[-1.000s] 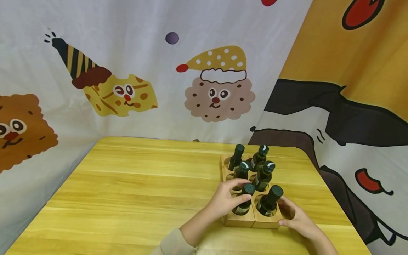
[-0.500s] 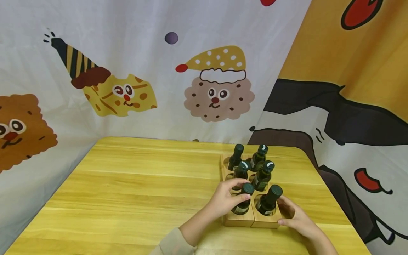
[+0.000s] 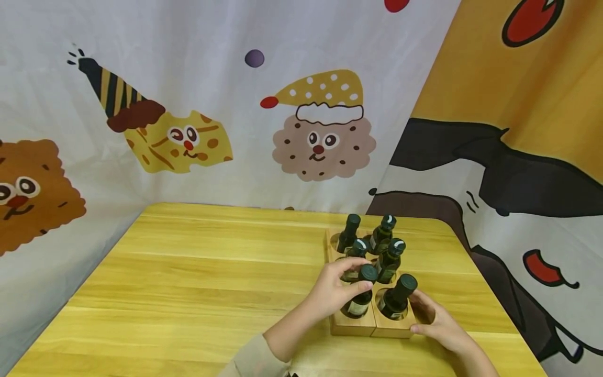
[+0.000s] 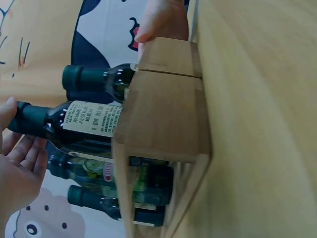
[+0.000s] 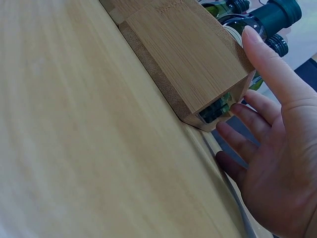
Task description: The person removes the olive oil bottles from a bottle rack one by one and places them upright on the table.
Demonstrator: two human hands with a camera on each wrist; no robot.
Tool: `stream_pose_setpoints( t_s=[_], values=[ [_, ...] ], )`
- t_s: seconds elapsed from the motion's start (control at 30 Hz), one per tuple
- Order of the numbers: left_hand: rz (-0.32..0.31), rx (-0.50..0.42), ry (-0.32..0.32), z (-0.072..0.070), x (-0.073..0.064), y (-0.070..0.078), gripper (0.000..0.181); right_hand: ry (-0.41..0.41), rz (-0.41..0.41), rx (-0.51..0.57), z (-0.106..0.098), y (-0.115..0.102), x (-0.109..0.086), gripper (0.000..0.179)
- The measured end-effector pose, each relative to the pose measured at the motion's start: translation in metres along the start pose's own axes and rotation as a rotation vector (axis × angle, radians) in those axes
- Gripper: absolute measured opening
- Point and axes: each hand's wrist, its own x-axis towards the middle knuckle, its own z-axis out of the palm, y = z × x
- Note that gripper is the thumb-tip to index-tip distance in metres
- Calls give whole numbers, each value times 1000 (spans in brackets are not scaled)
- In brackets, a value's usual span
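In the head view, two narrow wooden bottle racks (image 3: 354, 330) stand side by side at the table's right, with several small dark green glass bottles in their round holes. My left hand (image 3: 332, 290) pinches the capped neck of the front left bottle (image 3: 359, 305) between thumb and fingers. That bottle (image 4: 91, 119) is upright in its hole, and its paper label shows above the rack in the left wrist view. My right hand (image 3: 440, 322) touches the front right corner of the right rack, beside another bottle (image 3: 397, 299). In the right wrist view its fingers (image 5: 257, 116) are loosely spread along the side.
Behind these two bottles, more bottles (image 3: 388, 261) stand close together in the racks. The yellow wooden table (image 3: 188, 272) extends far to the left. A printed cartoon cloth (image 3: 212, 63) hangs behind it and along the right side.
My left hand has moved slightly up, and the front left bottle has risen a little in its hole. My right hand and the racks have stayed in place.
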Motion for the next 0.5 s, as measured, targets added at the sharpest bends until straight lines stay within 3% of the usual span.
stream_pose_setpoints(
  t_s=[0.5],
  values=[
    [2,-35,31,-18,11,31,36,3,10,-1,-1,1,0,72]
  ],
)
